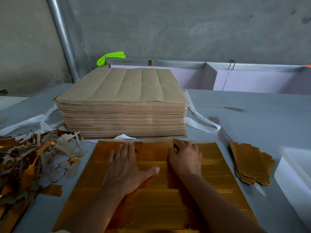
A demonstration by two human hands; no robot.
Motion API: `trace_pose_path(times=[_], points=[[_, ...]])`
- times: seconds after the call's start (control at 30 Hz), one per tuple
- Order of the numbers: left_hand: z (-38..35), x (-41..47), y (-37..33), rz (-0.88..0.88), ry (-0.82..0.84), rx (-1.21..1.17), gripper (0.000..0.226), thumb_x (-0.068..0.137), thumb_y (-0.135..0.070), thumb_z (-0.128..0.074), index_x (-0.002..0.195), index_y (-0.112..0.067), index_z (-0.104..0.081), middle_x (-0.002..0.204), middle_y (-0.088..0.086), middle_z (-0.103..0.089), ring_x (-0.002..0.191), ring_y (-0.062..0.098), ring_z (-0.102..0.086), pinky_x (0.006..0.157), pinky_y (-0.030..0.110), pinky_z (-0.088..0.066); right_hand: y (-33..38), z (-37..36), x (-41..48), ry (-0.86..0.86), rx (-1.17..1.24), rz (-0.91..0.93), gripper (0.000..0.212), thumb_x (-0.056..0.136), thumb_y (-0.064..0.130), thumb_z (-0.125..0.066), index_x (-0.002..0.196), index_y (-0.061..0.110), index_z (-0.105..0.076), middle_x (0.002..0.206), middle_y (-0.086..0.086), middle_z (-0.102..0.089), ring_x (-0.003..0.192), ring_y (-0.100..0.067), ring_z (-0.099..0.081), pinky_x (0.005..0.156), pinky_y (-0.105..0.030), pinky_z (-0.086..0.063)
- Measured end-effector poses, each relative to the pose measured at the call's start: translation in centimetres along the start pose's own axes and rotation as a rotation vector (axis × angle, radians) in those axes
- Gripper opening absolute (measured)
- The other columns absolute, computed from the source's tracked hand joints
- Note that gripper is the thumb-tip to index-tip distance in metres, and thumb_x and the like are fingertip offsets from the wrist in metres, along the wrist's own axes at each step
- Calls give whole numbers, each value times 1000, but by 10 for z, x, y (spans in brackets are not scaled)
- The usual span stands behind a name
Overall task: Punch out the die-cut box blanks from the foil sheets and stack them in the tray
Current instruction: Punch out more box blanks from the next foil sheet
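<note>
A gold foil sheet [213,179] with die-cut lines lies flat on the grey table in front of me. My left hand [125,169] presses flat on its upper middle, fingers straight and thumb spread right. My right hand [185,157] sits beside it near the sheet's far edge, fingers curled and pinching the foil there. A small pile of punched gold blanks [250,163] lies to the right of the sheet. The white plastic tray [292,175] stands at the right edge, only partly in view.
A tall stack of brown-backed sheets [124,105] stands just behind the foil sheet. Foil and paper scraps [28,158] are heaped on the left. White cloth strips [202,121] lie by the stack. A metal-framed bin [235,76] and a grey wall are behind.
</note>
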State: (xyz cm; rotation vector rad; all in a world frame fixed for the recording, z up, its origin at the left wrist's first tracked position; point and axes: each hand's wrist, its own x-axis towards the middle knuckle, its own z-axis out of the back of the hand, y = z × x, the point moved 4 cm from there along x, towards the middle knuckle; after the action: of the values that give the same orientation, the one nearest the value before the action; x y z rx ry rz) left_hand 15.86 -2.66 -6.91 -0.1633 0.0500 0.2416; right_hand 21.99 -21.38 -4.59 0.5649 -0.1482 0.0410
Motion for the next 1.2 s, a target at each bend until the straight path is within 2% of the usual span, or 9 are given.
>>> trace_pose_path(times=[0.17, 0.33, 0.5, 0.7, 0.8, 0.87, 0.93, 1.03, 1.2], points=[[1, -1, -1, -13, 4, 8, 144, 42, -105, 4, 155, -16, 18, 165, 4, 15, 151, 19, 18, 122, 45, 9, 1, 4, -2, -42, 173, 20, 31, 97, 41, -52, 128, 40, -56, 123, 4, -61, 118, -19, -45, 102, -39, -40], [-2, 0, -1, -10, 17, 49, 135, 54, -103, -4, 155, -15, 17, 165, 5, 18, 150, 20, 20, 122, 46, 9, -2, 5, -4, -35, 358, 9, 28, 96, 35, -56, 123, 38, -56, 107, 6, -65, 104, -17, -58, 90, -36, -51], [-1, 0, -1, -9, 28, 55, 136, 53, -103, -1, 156, -16, 15, 165, 5, 18, 150, 20, 20, 121, 46, 10, 1, 3, -2, 5, 322, -25, 20, 97, 40, -53, 115, 32, -55, 96, 7, -63, 94, -18, -61, 85, -40, -55], [-1, 2, -1, -4, 60, 49, 140, 49, -104, -3, 156, -16, 14, 165, 5, 17, 151, 21, 19, 122, 48, 8, -2, 5, -3, 0, 348, -49, 20, 97, 35, -55, 117, 33, -53, 89, 8, -57, 90, -18, -60, 79, -35, -53], [9, 6, 0, -4, 41, 37, 141, 48, -106, -14, 158, -18, 3, 167, 5, 2, 153, 23, 3, 122, 47, 0, -1, 7, -3, -1, 374, -30, 17, 97, 34, -55, 114, 33, -52, 85, 10, -58, 88, -17, -60, 79, -36, -54], [18, 10, 1, -26, -94, 68, 140, 46, -106, -13, 157, -20, -10, 163, 5, -18, 149, 24, -15, 122, 46, -9, 0, 6, -3, 0, 367, -13, 16, 97, 34, -55, 113, 34, -51, 82, 15, -53, 85, -14, -58, 77, -34, -52], [18, 14, 2, -60, -149, 71, 141, 46, -106, -9, 158, -20, -5, 166, 4, -8, 151, 21, -7, 123, 44, -5, -1, 5, -2, 3, 361, -5, 16, 97, 34, -55, 113, 36, -50, 80, 14, -52, 81, -11, -55, 73, -31, -48], [6, 18, 5, -85, -32, 20, 144, 40, -107, 0, 156, -22, 15, 165, -2, 18, 151, 15, 17, 122, 43, 8, -2, 5, -2, 4, 364, 3, 17, 97, 33, -55, 113, 37, -50, 79, 11, -53, 79, -12, -55, 70, -29, -44], [-1, 25, 6, -76, 27, 50, 145, 38, -107, 6, 157, -23, 14, 165, -3, 17, 150, 15, 19, 121, 46, 10, -4, 4, -2, -1, 359, 10, 20, 97, 29, -55, 116, 35, -50, 81, 15, -53, 75, -3, -52, 64, -26, -42]])
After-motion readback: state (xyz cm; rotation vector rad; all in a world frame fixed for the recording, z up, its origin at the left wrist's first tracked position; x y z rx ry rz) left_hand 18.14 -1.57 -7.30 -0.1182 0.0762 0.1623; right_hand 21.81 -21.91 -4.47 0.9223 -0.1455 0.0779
